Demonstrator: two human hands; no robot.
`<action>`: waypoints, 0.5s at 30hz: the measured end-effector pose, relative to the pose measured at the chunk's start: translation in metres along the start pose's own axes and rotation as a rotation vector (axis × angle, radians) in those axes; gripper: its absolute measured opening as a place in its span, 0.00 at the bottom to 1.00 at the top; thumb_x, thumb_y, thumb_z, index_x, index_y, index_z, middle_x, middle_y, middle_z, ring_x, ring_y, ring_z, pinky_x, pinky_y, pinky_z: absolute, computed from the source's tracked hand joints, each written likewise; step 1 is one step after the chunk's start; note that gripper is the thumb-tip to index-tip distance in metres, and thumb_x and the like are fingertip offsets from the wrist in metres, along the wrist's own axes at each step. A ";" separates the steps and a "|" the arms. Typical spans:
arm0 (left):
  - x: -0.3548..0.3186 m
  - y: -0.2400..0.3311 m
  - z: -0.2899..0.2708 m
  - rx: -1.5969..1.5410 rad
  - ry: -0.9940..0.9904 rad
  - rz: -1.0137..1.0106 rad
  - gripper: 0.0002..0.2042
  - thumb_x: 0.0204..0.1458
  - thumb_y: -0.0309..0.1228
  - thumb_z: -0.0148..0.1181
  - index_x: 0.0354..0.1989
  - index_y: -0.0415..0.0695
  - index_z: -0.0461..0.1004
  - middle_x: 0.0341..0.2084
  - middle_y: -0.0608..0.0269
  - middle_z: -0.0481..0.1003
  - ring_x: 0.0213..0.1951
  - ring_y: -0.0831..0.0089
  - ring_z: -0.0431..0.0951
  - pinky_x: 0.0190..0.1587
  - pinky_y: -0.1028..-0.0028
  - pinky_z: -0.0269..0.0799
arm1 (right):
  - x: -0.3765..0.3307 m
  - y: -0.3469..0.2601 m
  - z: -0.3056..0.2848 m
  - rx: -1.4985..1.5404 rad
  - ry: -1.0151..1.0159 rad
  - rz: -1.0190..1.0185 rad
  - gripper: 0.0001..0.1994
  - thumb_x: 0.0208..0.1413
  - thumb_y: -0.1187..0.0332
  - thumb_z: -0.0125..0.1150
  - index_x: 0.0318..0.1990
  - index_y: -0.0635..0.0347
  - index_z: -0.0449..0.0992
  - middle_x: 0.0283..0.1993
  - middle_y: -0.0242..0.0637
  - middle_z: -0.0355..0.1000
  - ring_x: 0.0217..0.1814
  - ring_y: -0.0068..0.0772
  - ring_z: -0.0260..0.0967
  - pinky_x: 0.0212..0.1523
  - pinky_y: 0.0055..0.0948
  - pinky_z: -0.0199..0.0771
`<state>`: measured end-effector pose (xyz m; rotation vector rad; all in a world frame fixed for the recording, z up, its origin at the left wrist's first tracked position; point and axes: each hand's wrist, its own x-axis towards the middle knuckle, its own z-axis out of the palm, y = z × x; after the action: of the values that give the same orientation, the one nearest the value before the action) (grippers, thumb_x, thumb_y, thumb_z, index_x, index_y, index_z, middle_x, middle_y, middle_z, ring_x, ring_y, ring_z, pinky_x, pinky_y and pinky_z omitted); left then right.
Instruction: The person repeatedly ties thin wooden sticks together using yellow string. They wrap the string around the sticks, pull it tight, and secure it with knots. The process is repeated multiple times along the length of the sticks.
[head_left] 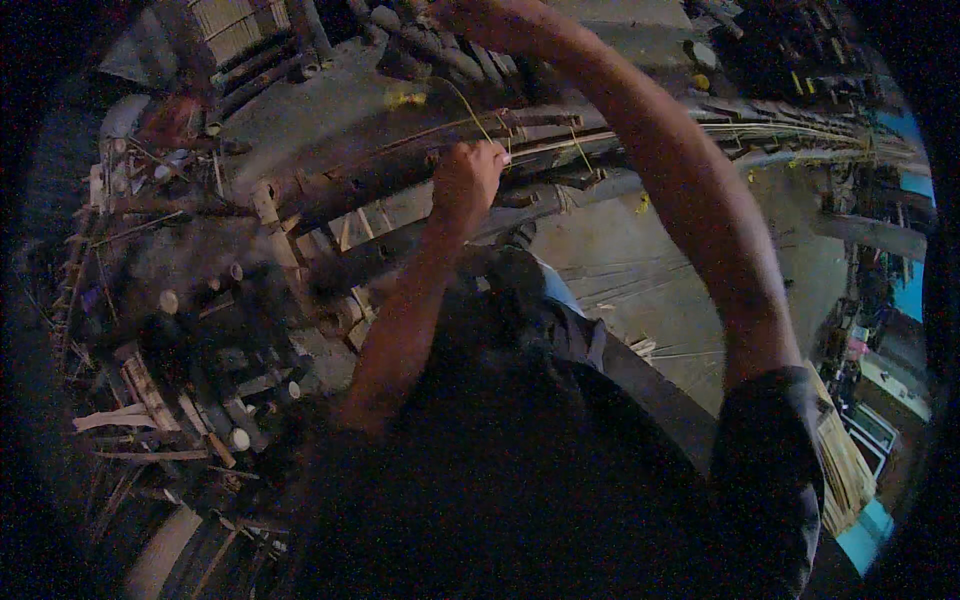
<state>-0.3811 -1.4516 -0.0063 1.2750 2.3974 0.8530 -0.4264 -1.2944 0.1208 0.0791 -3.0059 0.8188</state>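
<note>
My left hand (468, 180) is closed in a pinch against a long bundle of thin strips and poles (620, 132) that runs across in front of me. A thin yellow cord (465, 103) rises from its fingertips and curves up toward the far side. Another turn of yellow cord (581, 150) wraps the bundle to the right. My right arm reaches far over the bundle, so that my right hand (455, 12) shows only in part at the top edge. Its fingers are dim and cut off, and whether it holds the cord is hidden.
Cut logs and sticks (225, 415) lie piled at the lower left. A wooden post (275, 225) stands by the bundle's left end. Loose strips (640, 350) lie on the floor (620, 270). Flat pale slats (843, 465) are at the right, and more logs (440, 50) at the far side.
</note>
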 end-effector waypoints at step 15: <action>-0.006 -0.006 -0.013 -0.138 0.135 -0.094 0.11 0.53 0.39 0.56 0.32 0.45 0.79 0.25 0.54 0.78 0.31 0.54 0.78 0.35 0.64 0.71 | -0.173 -0.029 0.085 0.599 -0.096 -0.162 0.13 0.57 0.61 0.49 0.32 0.60 0.73 0.26 0.47 0.70 0.30 0.50 0.70 0.34 0.45 0.69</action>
<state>-0.3890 -1.4638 0.0001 1.0761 2.4309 1.0866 -0.2525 -1.3553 0.0558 0.3724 -2.6683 1.6929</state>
